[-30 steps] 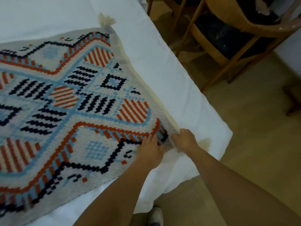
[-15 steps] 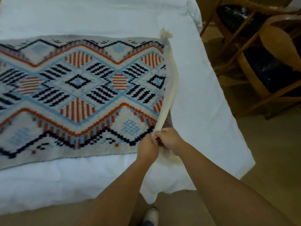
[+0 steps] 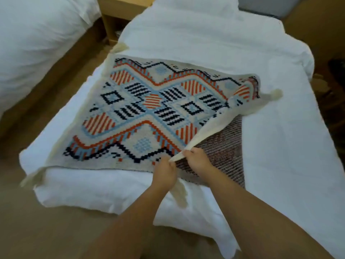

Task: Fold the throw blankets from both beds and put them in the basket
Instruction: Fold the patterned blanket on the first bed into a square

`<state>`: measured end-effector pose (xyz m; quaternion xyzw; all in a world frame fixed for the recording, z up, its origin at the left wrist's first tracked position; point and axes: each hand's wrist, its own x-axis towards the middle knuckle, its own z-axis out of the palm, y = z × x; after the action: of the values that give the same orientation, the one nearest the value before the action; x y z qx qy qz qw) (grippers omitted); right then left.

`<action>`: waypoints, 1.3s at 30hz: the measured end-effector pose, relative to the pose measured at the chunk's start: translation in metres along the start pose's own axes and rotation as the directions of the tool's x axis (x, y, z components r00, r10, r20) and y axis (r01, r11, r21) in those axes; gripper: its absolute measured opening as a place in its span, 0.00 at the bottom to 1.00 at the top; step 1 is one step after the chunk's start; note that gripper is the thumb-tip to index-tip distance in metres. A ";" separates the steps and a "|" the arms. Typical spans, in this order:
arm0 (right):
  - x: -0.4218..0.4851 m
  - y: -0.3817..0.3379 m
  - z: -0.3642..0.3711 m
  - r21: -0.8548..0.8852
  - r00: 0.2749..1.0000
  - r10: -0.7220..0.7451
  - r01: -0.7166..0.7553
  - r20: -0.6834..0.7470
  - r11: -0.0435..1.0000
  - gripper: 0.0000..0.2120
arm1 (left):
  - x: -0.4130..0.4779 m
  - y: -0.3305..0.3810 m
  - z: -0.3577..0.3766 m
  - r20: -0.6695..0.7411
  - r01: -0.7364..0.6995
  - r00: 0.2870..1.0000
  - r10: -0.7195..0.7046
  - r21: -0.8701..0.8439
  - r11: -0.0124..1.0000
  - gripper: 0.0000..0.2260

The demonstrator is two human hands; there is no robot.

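A woven throw blanket [image 3: 145, 113] with orange, blue and black diamond patterns lies on the foot of a white bed [image 3: 270, 146]. Its right side is doubled over, so a second layer with the dull reverse side [image 3: 222, 146] shows beneath. My left hand [image 3: 165, 172] and my right hand [image 3: 197, 158] sit close together at the near edge. Both pinch the cream border of the upper layer and lift it off the lower layer. Cream tassels [image 3: 274, 95] hang at the corners. No basket is in view.
A second white bed [image 3: 37, 43] stands to the left across a strip of brown floor [image 3: 56, 86]. A wooden nightstand [image 3: 119, 17] sits between the two bed heads. More floor lies to the right of the bed.
My view has swung left, from the chairs to the second bed. The blanket's right edge has risen further with my hands, uncovering the reverse-side layer under it.
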<state>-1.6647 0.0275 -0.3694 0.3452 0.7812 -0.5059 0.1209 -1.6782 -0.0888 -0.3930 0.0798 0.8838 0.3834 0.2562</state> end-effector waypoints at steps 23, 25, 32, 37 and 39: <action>0.085 -0.174 0.390 -0.410 0.915 -0.087 0.260 0.395 0.874 0.19 | 0.062 -0.292 -0.278 -0.166 0.338 0.934 -0.316 0.131 0.932 0.15; 0.088 -0.180 0.411 -0.431 0.920 -0.068 0.244 0.385 0.869 0.17 | 0.068 -0.313 -0.287 -0.152 0.358 0.928 -0.340 0.113 0.927 0.13; 0.098 -0.182 0.465 -0.511 0.953 0.024 0.140 0.301 0.848 0.16 | 0.087 -0.373 -0.304 0.080 0.314 0.944 -0.319 0.076 0.947 0.14; 0.090 -0.178 0.483 -0.497 0.985 0.070 0.018 0.158 0.867 0.16 | 0.091 -0.386 -0.323 0.236 0.176 0.947 -0.216 0.181 0.968 0.09; 0.085 -0.184 0.489 -0.457 0.988 0.098 -0.034 0.118 0.889 0.17 | 0.094 -0.385 -0.341 0.231 0.087 0.957 -0.175 0.346 0.934 0.07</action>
<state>-1.9265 -0.4102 -0.5094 0.2981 0.8551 -0.3281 0.2687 -1.9128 -0.5411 -0.5099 0.1114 0.8981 0.1972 0.3769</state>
